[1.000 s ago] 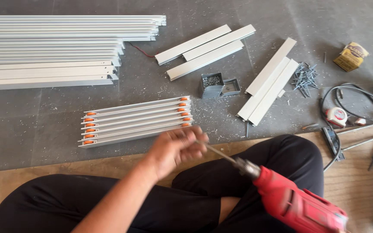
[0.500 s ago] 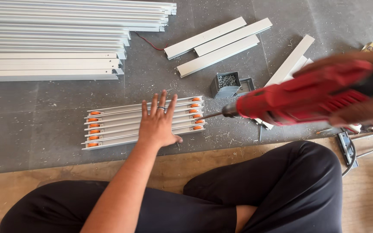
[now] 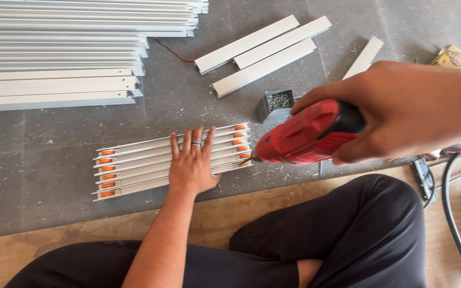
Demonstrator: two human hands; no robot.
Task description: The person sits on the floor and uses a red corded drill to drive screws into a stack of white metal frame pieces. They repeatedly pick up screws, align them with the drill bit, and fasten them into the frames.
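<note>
1. We sit cross-legged on a grey floor (image 3: 54, 138) edged by a wooden strip.
2. A large stack of long white rails (image 3: 60, 53) lies top left.
3. Three loose short rails (image 3: 262, 50) lie above.
4. Six roller tracks (image 3: 134, 170) lie side by side; our left hand (image 3: 192, 165) presses flat on them, fingers spread.
5. Our right hand (image 3: 406, 109) grips one red drill (image 3: 305, 136), its tip at the tracks' right end.
6. One small box of screws (image 3: 277, 104) stands just beyond the drill.
</note>
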